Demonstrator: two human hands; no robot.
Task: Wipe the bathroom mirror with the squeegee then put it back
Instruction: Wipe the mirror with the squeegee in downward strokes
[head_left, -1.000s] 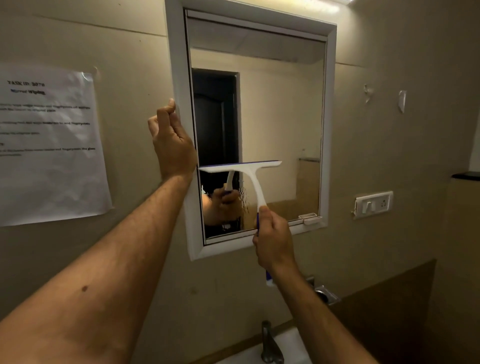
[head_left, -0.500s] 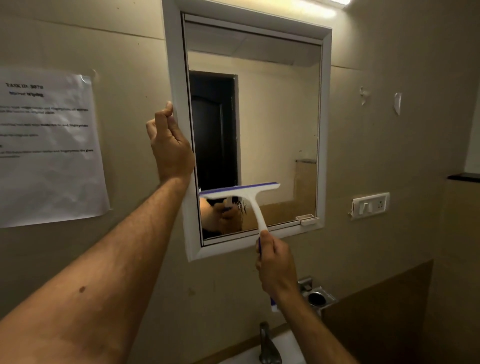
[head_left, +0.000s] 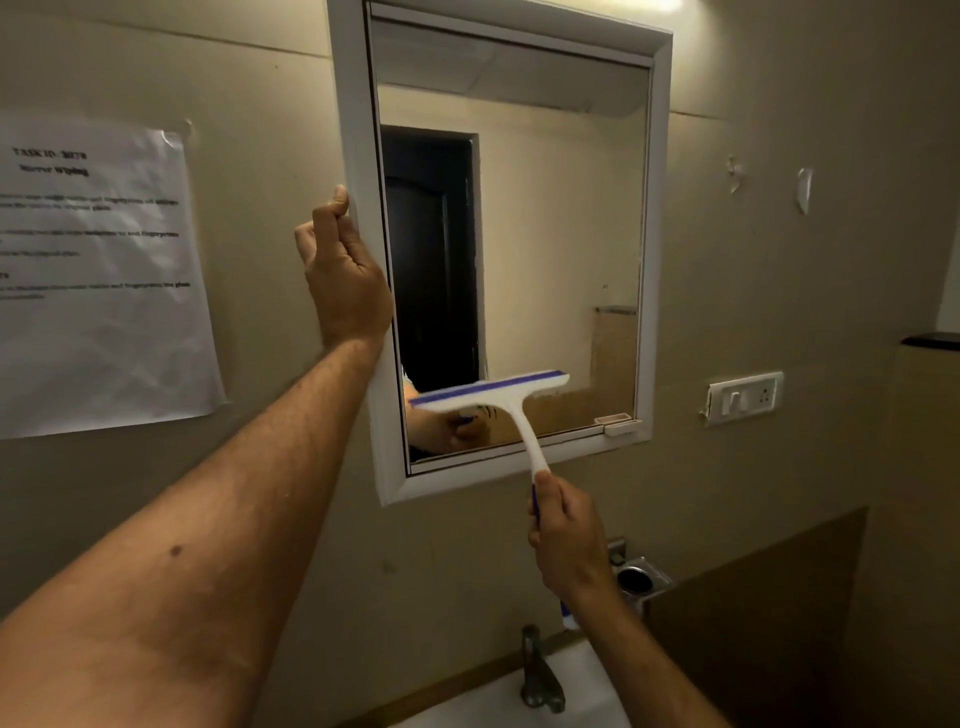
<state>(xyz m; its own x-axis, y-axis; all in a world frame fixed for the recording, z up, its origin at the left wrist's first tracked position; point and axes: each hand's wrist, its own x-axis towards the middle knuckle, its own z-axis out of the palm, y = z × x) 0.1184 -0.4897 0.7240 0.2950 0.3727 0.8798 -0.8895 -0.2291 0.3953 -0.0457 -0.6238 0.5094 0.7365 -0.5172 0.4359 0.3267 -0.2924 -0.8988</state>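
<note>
A white-framed mirror (head_left: 561, 218) hangs on the beige wall. My left hand (head_left: 345, 275) grips the left edge of its frame. My right hand (head_left: 566, 540) is closed around the handle of a white squeegee (head_left: 511, 410) with a blue rubber blade. The blade lies across the lower left part of the glass, tilted slightly up to the right. The handle's blue end sticks out below my right hand. My hand and the squeegee are reflected in the glass under the blade.
A printed paper sheet (head_left: 98, 280) is taped to the wall on the left. A switch plate (head_left: 743, 397) sits right of the mirror. Below are a metal cup holder (head_left: 641, 577), a tap (head_left: 540, 675) and a white basin (head_left: 519, 706).
My right hand has drawn the squeegee down the glass from mid-height to near the bottom edge. My left hand has stayed on the frame.
</note>
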